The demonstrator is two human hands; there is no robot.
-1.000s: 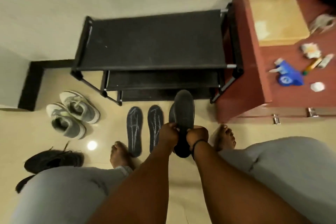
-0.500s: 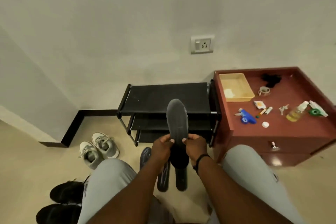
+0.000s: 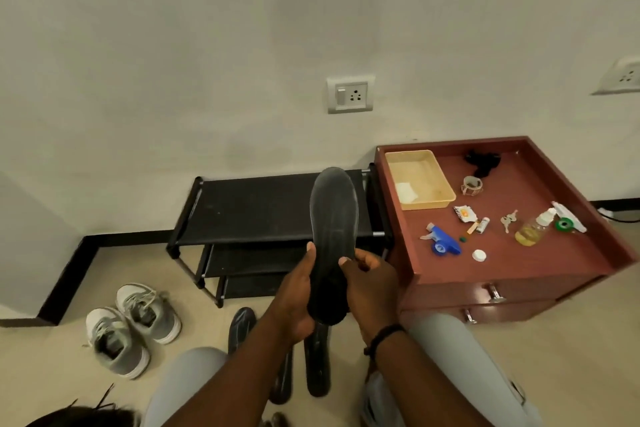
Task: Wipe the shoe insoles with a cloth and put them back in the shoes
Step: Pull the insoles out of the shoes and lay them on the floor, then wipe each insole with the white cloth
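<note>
item: dark insole [image 3: 333, 236], now raised upright before the shoe rack [image 3: 263, 208], heel end clasped in my left hand [image 3: 294, 302] and right hand [image 3: 372, 284], no cloth seen, so wiping looks pending.

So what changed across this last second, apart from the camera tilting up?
The dark grey foam insole was lifted from low over the floor to in front of the black shoe rack. The left hand and right hand kept hold of its heel end throughout. The two dark insoles on the floor and the grey sneakers stayed put.
</note>
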